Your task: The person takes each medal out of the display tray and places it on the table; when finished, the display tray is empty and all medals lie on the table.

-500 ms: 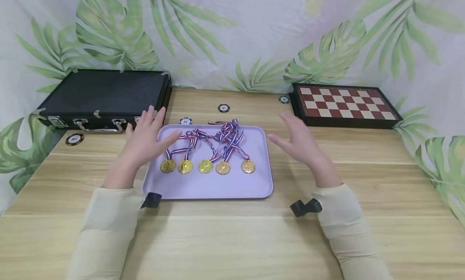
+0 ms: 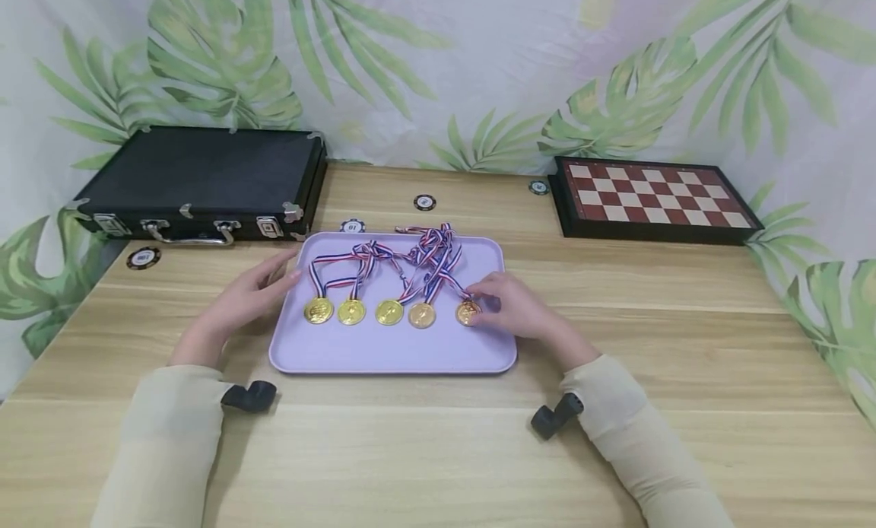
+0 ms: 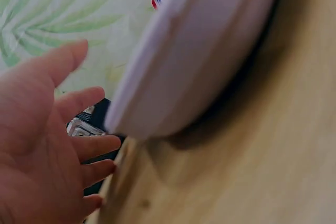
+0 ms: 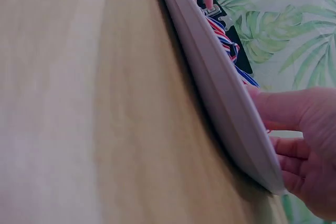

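Five-odd gold medals, several in a row, lie on a lilac tray [image 2: 393,357]; their striped red, white and blue ribbons [image 2: 431,254] tangle toward its back. My right hand [image 2: 509,307] reaches over the tray's right rim, with curled fingers and thumb at the rightmost medal [image 2: 467,313], partly covering it. The tray wall [image 4: 226,103] hides those fingertips in the right wrist view. My left hand [image 2: 242,303] is beside the tray's left edge, thumb close to the rim. Its fingers are spread and hold nothing in the left wrist view, where the palm [image 3: 37,166] shows.
A black case [image 2: 212,174] with metal clasps stands behind the tray on the left. At the back right is a checkered board [image 2: 657,197]. Poker chips lie about: one by the case [image 2: 144,259], one behind the tray [image 2: 352,226], others farther back [image 2: 424,202].
Both hands have come down from above the table. My right hand has moved left onto the rightmost medal; my left hand has lowered to the tray's left side.
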`<state>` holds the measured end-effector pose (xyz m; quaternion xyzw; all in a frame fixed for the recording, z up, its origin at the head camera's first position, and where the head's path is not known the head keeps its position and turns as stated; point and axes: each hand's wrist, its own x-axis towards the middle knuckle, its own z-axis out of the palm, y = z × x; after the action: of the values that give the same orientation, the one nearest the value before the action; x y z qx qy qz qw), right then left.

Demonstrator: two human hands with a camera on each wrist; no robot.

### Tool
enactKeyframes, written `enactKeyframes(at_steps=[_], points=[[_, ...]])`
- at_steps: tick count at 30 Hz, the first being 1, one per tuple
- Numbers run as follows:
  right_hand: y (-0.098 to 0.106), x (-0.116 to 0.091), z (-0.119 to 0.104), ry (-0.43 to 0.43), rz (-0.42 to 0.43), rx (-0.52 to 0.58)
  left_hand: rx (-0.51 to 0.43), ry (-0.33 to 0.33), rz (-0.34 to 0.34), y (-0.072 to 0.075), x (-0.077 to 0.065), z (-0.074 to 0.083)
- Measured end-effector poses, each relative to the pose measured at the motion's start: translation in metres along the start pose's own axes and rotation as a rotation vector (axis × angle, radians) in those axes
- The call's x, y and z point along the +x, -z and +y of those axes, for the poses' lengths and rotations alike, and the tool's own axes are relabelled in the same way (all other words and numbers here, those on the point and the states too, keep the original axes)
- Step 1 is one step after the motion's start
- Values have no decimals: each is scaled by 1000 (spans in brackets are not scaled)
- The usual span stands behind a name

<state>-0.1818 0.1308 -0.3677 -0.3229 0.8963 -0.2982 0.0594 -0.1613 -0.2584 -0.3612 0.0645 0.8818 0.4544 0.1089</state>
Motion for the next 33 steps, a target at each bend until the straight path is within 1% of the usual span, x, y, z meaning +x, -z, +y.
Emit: enactKeyframes(at_steps=[2,4,6,8,12,15,21,24,25,28,29,30,31,33], points=[[-4,0,2,13,22,-39,28,-46,30,-2,2,-6],[-7,-1,2,15,38,-74,88,-80,60,-5,3,-9],[-9,-2,1,14,52,-93,160,-91,88,-7,3,-12],[-10,-3,1,8,66,-98,202,-106,113,-9,4,-14],[-12,-4,-1,8,83,-102,232,-124,155,-11,4,-16],[-14,-4,0,13,92,-85,238,-121,170,-11,4,-16],[-16,-4,1,11,96,73,235,-107,164,-11,5,-17],[-11,-6,-5,4,88,207,230,-99,159,-9,5,-17],[-9,-6,-6,-11,88,252,229,-98,157,-9,5,-18],[2,-9,-11,-63,104,418,234,-91,150,-9,5,-19],[8,-11,-13,-74,111,456,237,-93,149,-9,5,-19],[11,-11,-10,-71,120,487,239,-94,150,-9,5,-19],[17,-13,-13,-73,130,510,242,-95,151,-9,5,-19],[30,-16,-17,-39,150,540,244,-97,155,-9,5,-19]])
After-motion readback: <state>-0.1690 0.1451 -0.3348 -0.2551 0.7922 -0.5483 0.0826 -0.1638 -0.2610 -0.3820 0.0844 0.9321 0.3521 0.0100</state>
